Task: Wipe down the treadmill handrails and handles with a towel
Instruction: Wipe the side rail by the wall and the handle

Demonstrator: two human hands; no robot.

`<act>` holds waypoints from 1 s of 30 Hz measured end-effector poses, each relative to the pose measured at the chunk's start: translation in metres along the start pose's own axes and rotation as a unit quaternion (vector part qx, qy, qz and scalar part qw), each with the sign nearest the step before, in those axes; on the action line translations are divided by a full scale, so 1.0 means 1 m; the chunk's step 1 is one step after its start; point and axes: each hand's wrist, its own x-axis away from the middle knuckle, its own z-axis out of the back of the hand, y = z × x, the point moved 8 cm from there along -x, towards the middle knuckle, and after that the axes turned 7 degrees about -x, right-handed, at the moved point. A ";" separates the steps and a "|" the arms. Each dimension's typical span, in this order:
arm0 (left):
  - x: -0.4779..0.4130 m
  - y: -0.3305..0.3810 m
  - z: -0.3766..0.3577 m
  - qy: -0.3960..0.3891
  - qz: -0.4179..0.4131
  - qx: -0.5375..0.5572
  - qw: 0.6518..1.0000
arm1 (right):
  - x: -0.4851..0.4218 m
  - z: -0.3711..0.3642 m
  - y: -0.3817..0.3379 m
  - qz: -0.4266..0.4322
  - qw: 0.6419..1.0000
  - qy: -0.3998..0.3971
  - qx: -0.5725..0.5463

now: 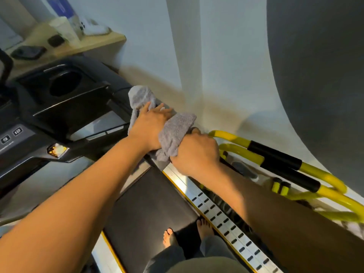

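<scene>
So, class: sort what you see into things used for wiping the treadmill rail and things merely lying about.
In use:
grey towel
left hand
right hand
treadmill handrail

Lying about:
yellow exercise frame
wooden shelf
dark items on the shelf
cup holder

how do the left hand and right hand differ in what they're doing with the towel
The left hand lies farther forward, its fingers fairly straight, pressing flat on the grey towel. The right hand sits nearer the person, fingers curled in a grip over the towel's near end, by the yellow bars. The left hand is closer to the black console. Both touch the same towel on the right handrail.
</scene>
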 end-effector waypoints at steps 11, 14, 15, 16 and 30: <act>0.002 -0.001 0.013 0.026 -0.008 0.080 0.996 | 0.141 -0.010 0.073 0.015 0.999 0.052 0.006; 0.006 0.011 0.011 0.025 -0.022 0.067 0.997 | 0.166 0.007 0.099 -0.046 0.991 0.025 -0.124; 0.009 0.016 0.009 0.028 -0.026 0.065 0.997 | 0.164 0.011 0.098 -0.052 0.989 0.021 -0.136; 0.012 0.021 0.008 0.030 -0.028 0.066 0.997 | 0.157 0.012 0.094 -0.062 0.990 0.013 -0.129; 0.009 0.057 -0.004 0.028 -0.049 0.088 0.995 | 0.059 0.000 0.014 0.002 0.993 0.113 0.036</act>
